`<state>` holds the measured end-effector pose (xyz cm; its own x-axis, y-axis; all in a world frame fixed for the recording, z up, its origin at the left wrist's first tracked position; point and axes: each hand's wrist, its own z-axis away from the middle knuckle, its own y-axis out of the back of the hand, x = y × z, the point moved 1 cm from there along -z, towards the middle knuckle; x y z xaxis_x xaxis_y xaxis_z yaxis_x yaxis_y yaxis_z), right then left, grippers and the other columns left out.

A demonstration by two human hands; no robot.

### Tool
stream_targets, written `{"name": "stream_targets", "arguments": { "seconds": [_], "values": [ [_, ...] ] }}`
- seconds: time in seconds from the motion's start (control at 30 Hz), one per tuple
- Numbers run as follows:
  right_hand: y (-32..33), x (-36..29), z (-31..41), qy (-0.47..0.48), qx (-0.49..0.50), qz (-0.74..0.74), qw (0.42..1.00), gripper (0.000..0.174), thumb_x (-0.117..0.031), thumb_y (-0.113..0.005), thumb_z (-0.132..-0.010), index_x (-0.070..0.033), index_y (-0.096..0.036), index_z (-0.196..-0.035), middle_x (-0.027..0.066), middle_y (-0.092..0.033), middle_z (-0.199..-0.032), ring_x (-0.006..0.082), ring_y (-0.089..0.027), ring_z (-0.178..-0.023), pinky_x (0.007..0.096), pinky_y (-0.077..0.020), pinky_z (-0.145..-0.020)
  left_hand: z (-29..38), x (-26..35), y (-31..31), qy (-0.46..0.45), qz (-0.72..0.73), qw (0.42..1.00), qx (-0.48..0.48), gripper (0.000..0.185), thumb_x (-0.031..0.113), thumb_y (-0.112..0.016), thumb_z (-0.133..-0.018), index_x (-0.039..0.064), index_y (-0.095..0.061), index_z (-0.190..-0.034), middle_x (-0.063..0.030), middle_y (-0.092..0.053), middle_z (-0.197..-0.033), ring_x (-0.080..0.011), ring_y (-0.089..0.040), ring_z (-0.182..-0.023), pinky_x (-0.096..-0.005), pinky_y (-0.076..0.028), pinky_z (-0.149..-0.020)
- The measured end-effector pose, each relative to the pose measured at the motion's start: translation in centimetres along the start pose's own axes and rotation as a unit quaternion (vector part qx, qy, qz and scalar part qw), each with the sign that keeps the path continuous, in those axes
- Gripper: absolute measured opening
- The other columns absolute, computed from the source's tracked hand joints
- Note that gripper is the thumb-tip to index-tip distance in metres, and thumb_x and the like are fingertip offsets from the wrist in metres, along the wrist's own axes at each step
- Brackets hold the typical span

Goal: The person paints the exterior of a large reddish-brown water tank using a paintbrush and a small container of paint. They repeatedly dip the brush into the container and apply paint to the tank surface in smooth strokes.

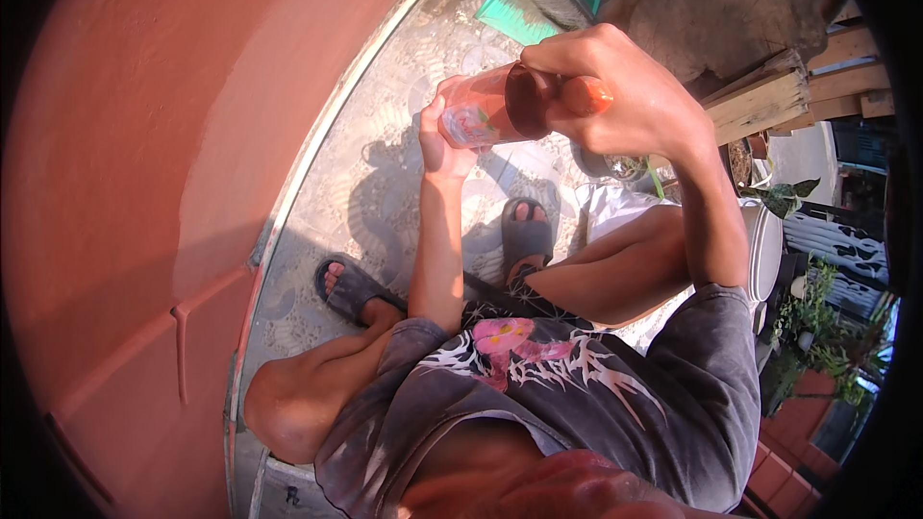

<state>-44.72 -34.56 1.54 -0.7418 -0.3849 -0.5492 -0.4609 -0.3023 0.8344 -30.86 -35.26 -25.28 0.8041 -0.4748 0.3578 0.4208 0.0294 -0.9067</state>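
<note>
My left hand (438, 140) grips a clear plastic cup (469, 112) around its lower part. The cup is tilted on its side in this view, bears writing and has reddish-brown paint inside. At its mouth, my right hand (613, 86) is closed around what looks like a paintbrush, whose rounded orange-red handle end (588, 95) pokes out between the fingers. The brush's other end is hidden by the cup rim and my fingers. To the left stands a red-brown painted wall (144, 122), partly brighter and partly in shade.
Patterned paving (389, 158) lies below, with my sandalled feet on it. A pale strip (346, 97) edges the wall base. Beyond my hands are a green dustpan (519, 25) with a broom (555, 0) and wooden planks (764, 101). Potted plants (815, 310) stand at right.
</note>
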Motion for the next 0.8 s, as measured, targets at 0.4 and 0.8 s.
{"name": "stream_targets", "arguments": {
  "seconds": [0.4,0.8],
  "values": [
    [0.6,0.1,-0.2,-0.062,-0.033,0.050,0.996,0.015,-0.004,-0.064,-0.064,0.004,-0.053,-0.071,0.0176,-0.058,-0.063,0.0358,-0.062,-0.061,0.0428,-0.0473,-0.058,0.1,-0.7,-0.3,0.022,0.010,0.998,-0.056,0.050,0.046,-0.046,-0.094,0.013,-0.051,-0.131,-0.0136,-0.066,-0.115,-0.0272,-0.068,-0.082,-0.0375,-0.048,-0.044],
    [0.9,1.3,0.1,-0.007,0.084,-0.044,0.995,0.014,-0.009,-0.064,-0.074,0.002,-0.056,-0.076,0.0078,-0.059,-0.064,0.0176,-0.057,-0.057,0.0323,-0.0459,-0.057,0.3,-0.3,-0.3,0.022,0.062,0.998,-0.017,0.052,0.051,-0.044,-0.096,0.013,-0.053,-0.131,-0.0115,-0.066,-0.114,-0.0273,-0.067,-0.083,-0.0371,-0.049,-0.044]
  ]
}}
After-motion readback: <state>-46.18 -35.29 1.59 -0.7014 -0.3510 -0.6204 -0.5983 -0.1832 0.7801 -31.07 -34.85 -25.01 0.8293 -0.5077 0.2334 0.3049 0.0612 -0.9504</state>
